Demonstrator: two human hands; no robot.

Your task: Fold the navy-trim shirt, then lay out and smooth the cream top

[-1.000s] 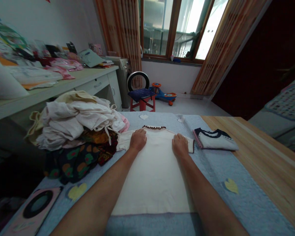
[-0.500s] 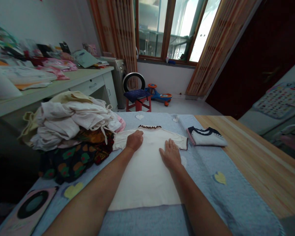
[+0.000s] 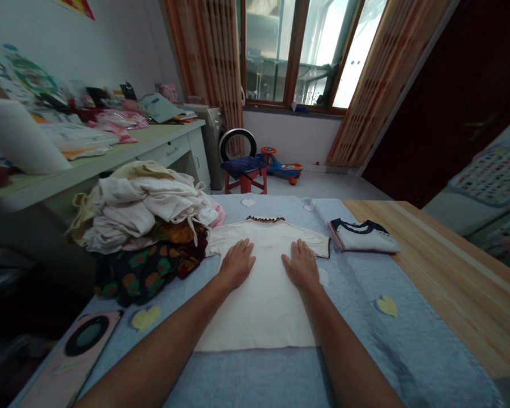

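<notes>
A white short-sleeved shirt (image 3: 266, 306) with a dark frilled collar lies spread on the blue cloth (image 3: 246, 379), its collar away from me. My left hand (image 3: 237, 264) rests flat on the shirt's left side below the sleeve, fingers stretched out. On the right side my right hand (image 3: 301, 265) lies flat too, its thumb apart from the fingers. Neither hand grips the fabric. Right of the shirt sits a folded white garment (image 3: 363, 241) with a navy neckline.
A heap of clothes (image 3: 148, 204) borders the shirt's left sleeve. Nearer me on that side lies a pink flat object (image 3: 74, 360) with a black oval. Bare wood tabletop (image 3: 442, 249) shows at right. Beyond stand a red stool (image 3: 246, 182) and a ride-on toy (image 3: 283, 169).
My left hand has slid slightly toward me on the shirt and its bent fingers have straightened out flat. The right hand keeps its place on the fabric. The view has turned a little left.
</notes>
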